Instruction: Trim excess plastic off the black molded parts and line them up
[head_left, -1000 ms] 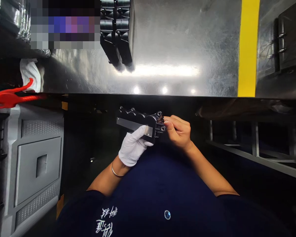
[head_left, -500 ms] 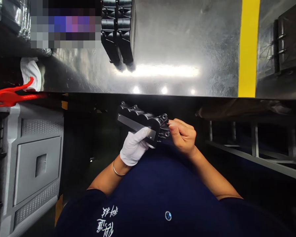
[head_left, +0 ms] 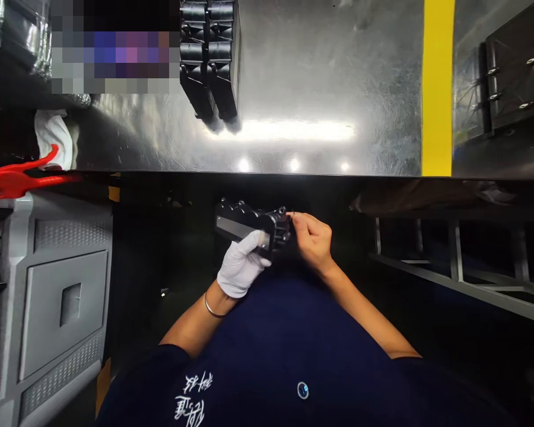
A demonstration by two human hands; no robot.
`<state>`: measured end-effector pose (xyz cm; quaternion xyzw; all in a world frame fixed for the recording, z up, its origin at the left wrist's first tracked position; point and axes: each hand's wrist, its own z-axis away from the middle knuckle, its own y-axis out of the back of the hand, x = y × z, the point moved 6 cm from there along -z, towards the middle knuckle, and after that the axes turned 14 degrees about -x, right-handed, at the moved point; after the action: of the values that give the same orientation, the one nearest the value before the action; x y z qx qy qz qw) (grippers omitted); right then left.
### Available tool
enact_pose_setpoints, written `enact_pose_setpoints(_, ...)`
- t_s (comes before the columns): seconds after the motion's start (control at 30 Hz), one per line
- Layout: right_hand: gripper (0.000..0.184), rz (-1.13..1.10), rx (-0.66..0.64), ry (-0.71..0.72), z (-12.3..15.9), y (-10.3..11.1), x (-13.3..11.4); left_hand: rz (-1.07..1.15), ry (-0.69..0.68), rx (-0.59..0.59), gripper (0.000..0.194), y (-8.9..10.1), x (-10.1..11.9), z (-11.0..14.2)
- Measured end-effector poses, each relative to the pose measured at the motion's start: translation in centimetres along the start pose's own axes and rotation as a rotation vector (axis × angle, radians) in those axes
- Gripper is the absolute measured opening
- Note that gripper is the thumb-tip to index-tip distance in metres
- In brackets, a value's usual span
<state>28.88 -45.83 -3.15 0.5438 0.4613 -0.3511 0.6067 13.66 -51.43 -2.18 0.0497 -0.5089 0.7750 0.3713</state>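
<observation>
My left hand [head_left: 242,267], in a white glove, grips a black moulded plastic part [head_left: 247,220] by its lower right end. The part has scalloped humps, small ring-shaped lugs and a grey strip along its near face. It hangs in front of the bench edge, tilted down to the right. Bare and with its fingertips pinched, my right hand [head_left: 314,237] is at the part's right end, close to a lug. Whatever those fingertips hold is too small to make out.
Black moulded parts [head_left: 218,77] stand in two rows on the metal bench [head_left: 320,71]. Yellow tape [head_left: 436,89] crosses it. Red-handled pliers [head_left: 20,178] and a white cloth [head_left: 56,139] lie at left, above a grey plastic crate [head_left: 64,308]. A metal frame [head_left: 454,255] stands at right.
The black plastic part has turned slightly, and its right end has shifted left. My right hand has moved left with it, fingertips still pinched. My left hand keeps its grip.
</observation>
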Motion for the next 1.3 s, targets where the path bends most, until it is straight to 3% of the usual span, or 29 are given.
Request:
enact_pose_setpoints(0.07,0.049,-0.022,0.041,-0.165,0.0,0.6,2.0,-0.052,-0.077,-0.047,0.033,-0.4,0.7,0.5)
enact_pose_setpoints(0.13,0.049,-0.037,0.011,-0.198,0.1,1.1,2.2,-0.117,-0.113,-0.074,0.038,-0.8,1.3,0.7)
enact_pose_setpoints(0.3,0.028,-0.021,-0.282,0.19,0.7,1.9,-4.4,-0.265,-0.218,-0.005,0.049,-0.2,3.0,0.1)
enact_pose_setpoints(0.4,0.023,0.007,-0.392,0.323,0.8,2.2,-7.4,-0.417,-0.324,0.037,0.052,0.2,4.1,0.4)
enact_pose_setpoints(0.63,0.021,0.011,-0.469,0.316,0.6,1.6,-7.6,-0.61,-0.299,0.12,0.039,0.9,4.4,1.2)
enact_pose_setpoints(0.77,0.029,-0.028,-0.523,0.268,0.6,1.1,-7.3,-0.666,-0.286,0.157,0.028,1.1,4.4,1.3)
enact_pose_setpoints(1.13,0.036,-0.033,-0.583,0.159,0.1,1.1,-7.1,-0.778,-0.289,0.103,0.027,1.0,4.8,1.5)
enact_pose_setpoints(1.23,0.025,0.102,-0.493,0.197,0.0,1.2,-6.5,-0.757,-0.265,0.146,0.029,1.1,4.8,1.6)
enact_pose_setpoints(1.3,0.016,0.299,-0.318,0.275,-0.2,1.8,-6.4,-0.72,-0.253,0.162,0.024,0.9,4.8,1.6)
